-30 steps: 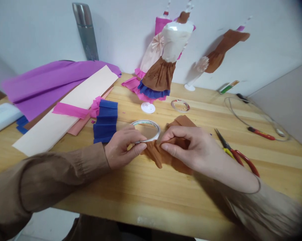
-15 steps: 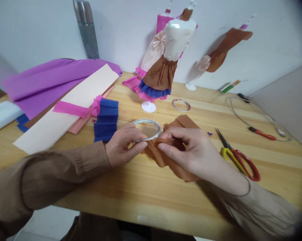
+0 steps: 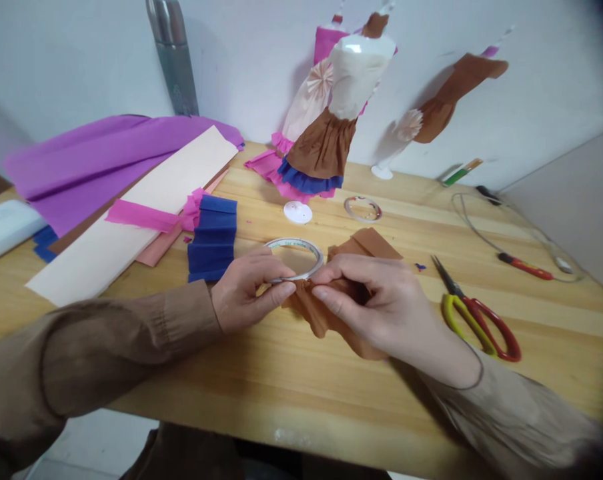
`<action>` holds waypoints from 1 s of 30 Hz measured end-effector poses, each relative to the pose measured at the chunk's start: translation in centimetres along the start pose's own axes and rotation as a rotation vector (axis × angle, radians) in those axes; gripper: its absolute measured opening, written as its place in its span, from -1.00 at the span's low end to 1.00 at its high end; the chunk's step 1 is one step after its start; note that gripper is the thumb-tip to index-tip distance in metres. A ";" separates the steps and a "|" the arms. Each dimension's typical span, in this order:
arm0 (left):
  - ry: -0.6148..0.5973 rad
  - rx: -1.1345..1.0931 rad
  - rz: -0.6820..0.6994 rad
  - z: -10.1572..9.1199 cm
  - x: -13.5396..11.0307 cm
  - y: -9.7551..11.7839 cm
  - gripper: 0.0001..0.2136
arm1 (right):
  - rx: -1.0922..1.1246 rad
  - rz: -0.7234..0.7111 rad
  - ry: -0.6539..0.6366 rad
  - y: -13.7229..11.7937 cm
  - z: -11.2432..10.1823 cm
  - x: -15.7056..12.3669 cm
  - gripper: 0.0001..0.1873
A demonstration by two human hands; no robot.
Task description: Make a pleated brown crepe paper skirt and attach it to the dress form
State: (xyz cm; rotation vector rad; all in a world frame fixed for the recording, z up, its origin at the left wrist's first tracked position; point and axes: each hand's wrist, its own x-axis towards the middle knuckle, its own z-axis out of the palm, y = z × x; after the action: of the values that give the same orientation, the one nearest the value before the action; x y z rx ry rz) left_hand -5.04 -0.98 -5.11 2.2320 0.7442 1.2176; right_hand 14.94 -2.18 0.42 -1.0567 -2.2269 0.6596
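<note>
Can see nearest the two brown sleeves [image 3: 131, 340], cut off by the border on the left and lost in darkness on the right. Then can see the left hand [image 3: 251, 290], thumb and fingers clamped on the near rim of a white tape roll [image 3: 294, 243], and just beside it the right hand [image 3: 391, 300], pinched on the gathered edge of the brown paper [image 3: 324, 320]. Cannot make out the exact meeting of paper and tape between the fingertips, nor the paper under the right palm. Can find scissors [image 3: 469, 308] at right on the wooden table [image 3: 261, 400], and blue paper [image 3: 212, 237] at left. Farther, can notice a brown-skirted figure [image 3: 359, 77], partly hiding a pink-topped figure [image 3: 326, 43], and a grey bottle [image 3: 176, 67], with top cut off and base hidden behind purple paper [image 3: 116, 147].
</note>
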 end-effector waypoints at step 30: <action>-0.033 -0.043 -0.022 0.0 0.0 -0.1 -0.79 | -0.057 0.021 0.134 0.8 1.0 0.0 -0.85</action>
State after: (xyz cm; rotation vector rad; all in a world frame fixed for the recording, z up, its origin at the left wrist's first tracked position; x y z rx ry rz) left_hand -5.06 -0.96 -5.17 2.1986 0.7213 1.1730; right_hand 14.64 -1.96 -0.81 -1.1198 -2.1332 0.5216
